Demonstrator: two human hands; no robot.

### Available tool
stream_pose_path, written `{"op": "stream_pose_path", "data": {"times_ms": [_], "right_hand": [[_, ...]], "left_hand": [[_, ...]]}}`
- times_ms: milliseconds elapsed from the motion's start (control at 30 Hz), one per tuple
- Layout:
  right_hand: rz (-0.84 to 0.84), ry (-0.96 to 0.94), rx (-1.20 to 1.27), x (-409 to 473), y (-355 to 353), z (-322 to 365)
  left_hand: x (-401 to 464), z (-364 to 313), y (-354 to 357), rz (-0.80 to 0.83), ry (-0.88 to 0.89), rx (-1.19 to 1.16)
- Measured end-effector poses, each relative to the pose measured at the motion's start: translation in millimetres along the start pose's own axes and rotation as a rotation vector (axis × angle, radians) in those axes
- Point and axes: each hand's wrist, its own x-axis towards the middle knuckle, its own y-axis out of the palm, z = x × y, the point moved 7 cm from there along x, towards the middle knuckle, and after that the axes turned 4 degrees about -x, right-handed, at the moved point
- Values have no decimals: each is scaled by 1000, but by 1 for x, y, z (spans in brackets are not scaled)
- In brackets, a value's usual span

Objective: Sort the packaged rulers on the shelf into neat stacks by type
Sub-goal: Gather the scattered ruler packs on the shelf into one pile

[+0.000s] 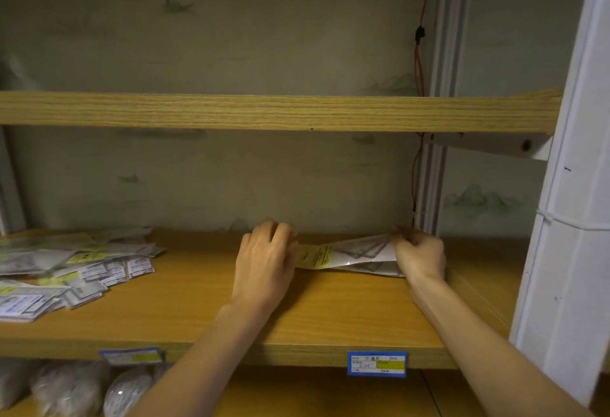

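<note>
A: Biggest first. Wooden shelf (185, 301) spans the frame, another board (264, 112) above it, white post (567, 218) on the right.

B: Task items?

A: Loose pile of packaged rulers (66, 268) on the shelf's left end, overlapping, not squared up. Well apart, right of centre toward the back, a small stack of packets (356, 256), clear wrap with a yellow label, triangle shapes showing inside.

B: Hands?

A: Both on that stack. Left hand (264, 261) at its left end, fingers curled over the edge, gripping it. Right hand (419, 255) at its right end, fingers curled, pinching the packets.

B: Stack flat on the shelf?

A: Bottom edge touches the shelf; top looks slightly lifted and bent between the hands. Can't tell more.

B: Small stuff?

A: Blue price tag (377, 364) on the shelf's front edge, a second tag (132, 355) further left. Clear bags (72, 390) on the level below, contents blurred. Red cable (420, 63) beside the post.
</note>
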Motion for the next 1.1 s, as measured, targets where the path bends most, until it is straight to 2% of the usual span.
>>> {"op": "stream_pose_path", "data": {"times_ms": [267, 533, 900, 1100], "right_hand": [[97, -3, -135, -7, 4, 5], [8, -237, -366, -12, 6, 17], [68, -188, -539, -10, 11, 11], [-37, -325, -543, -14, 9, 18]], "left_hand": [[-1, 2, 2, 9, -8, -3], [0, 5, 8, 37, -22, -7], [0, 8, 13, 100, -47, -18], [-2, 6, 12, 114, -45, -12]]}}
